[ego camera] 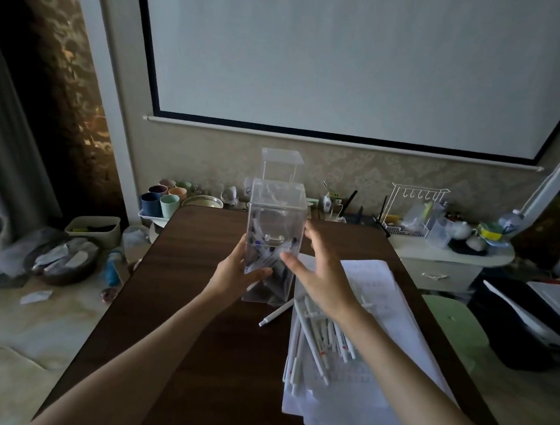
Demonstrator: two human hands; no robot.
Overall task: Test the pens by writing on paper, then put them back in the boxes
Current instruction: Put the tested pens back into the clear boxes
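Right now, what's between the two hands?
The clear box of pens, in the head view; the left hand grips it, the right hand is open beside it.

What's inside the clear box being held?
Pens with dark and blue tips lean bunched in the tall clear plastic box, mostly low down. The left hand covers its lower left part, so the count is unclear.

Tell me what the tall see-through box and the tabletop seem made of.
Tall see-through pen box: clear rigid plastic, probably acrylic; pens show through its glossy, sharp-edged walls. Dark brown tabletop: wood or wood-look laminate, matt; grain streaks show, but which is unclear.
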